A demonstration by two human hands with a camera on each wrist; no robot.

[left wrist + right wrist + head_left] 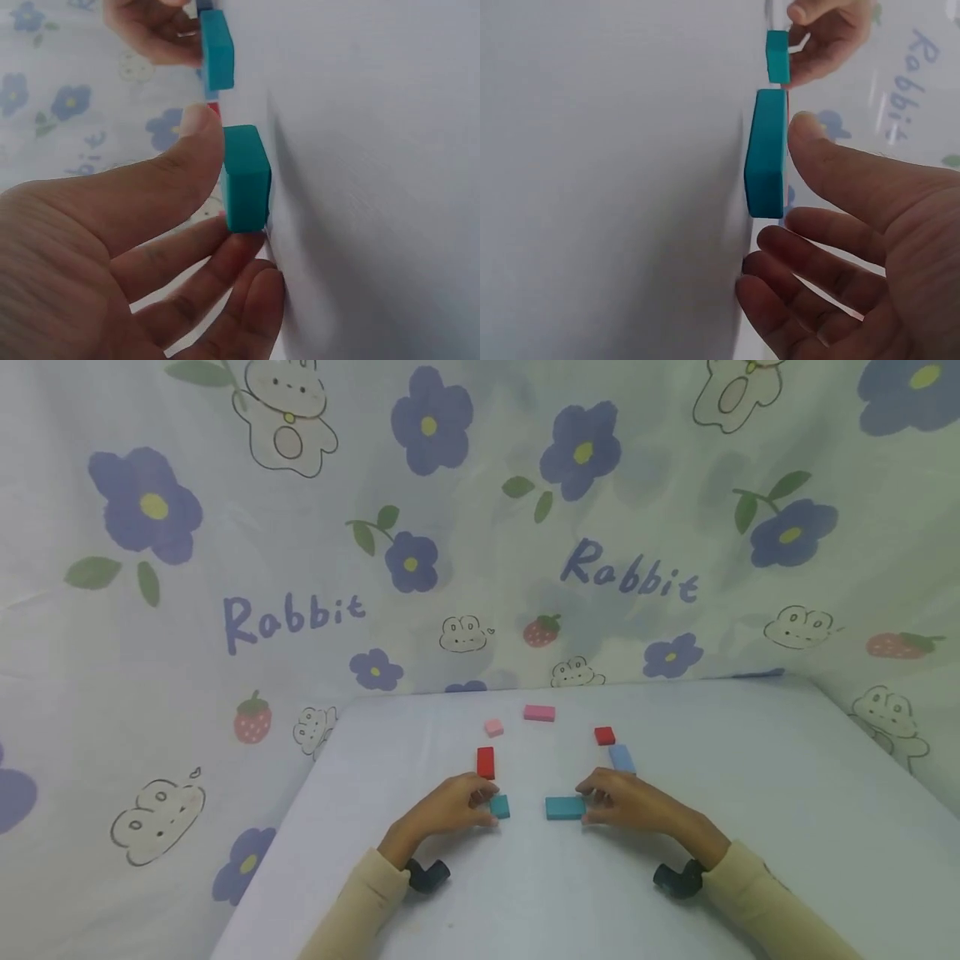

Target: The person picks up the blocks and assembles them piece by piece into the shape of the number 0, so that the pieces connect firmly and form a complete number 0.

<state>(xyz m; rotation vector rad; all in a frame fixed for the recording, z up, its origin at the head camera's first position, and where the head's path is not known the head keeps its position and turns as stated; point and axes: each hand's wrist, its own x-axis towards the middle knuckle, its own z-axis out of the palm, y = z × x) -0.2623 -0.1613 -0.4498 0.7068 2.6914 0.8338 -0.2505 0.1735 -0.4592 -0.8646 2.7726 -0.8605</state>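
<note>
A small teal block [499, 807] lies on the white table by my left hand [456, 803]. In the left wrist view, the thumb [196, 127] is beside the same short block [247, 180], with loosely bent fingers at its lower end. A longer teal block [564, 808] lies to the right, its long side running left to right. My right hand [630, 799] is around its right end, thumb and fingers spread. In the right wrist view, a gap shows between the thumb [808, 129] and the long block [766, 157]; the fingertips are close to its near end.
Beyond the hands lie a red block [486, 762], a light pink block [493, 727], a longer pink block [539, 713], a small red block [604, 736] and a light blue block [622, 758]. A printed curtain [480, 568] stands behind the table [480, 902].
</note>
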